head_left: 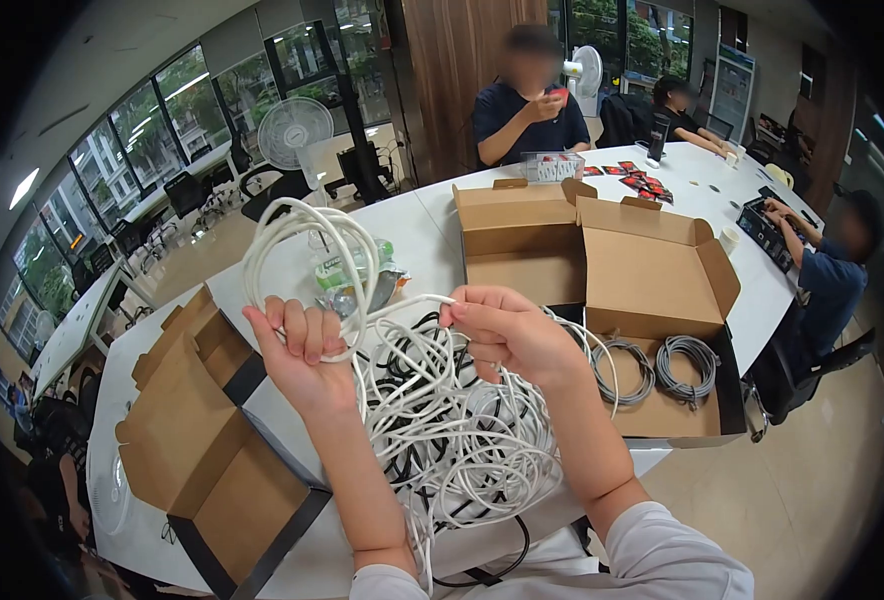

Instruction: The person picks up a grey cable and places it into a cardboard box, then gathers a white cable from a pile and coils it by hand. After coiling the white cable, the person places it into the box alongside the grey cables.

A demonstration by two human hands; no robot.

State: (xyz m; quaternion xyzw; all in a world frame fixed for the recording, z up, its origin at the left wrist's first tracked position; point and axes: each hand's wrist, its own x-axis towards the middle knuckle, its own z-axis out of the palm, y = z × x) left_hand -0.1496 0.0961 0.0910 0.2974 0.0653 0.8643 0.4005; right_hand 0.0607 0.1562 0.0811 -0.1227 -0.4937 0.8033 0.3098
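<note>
My left hand [307, 345] is closed around a looped coil of white cable [252, 262], held up above the table. A stretch of the same white cable runs across to my right hand [507, 335], which pinches it between thumb and fingers. Under and between both hands lies a tangled heap of white and black cables [462, 430], with some strands hanging toward the table's near edge. Behind the coil sit green and clear plastic packets [367, 262], partly hidden by the loops.
An open cardboard box [662, 400] at the right holds two grey cable coils [687, 372]. Another open box [522, 240] stands behind, and one [242, 490] lies at left. Several people sit around the white table [412, 215]; red packets [642, 182] lie at the far side.
</note>
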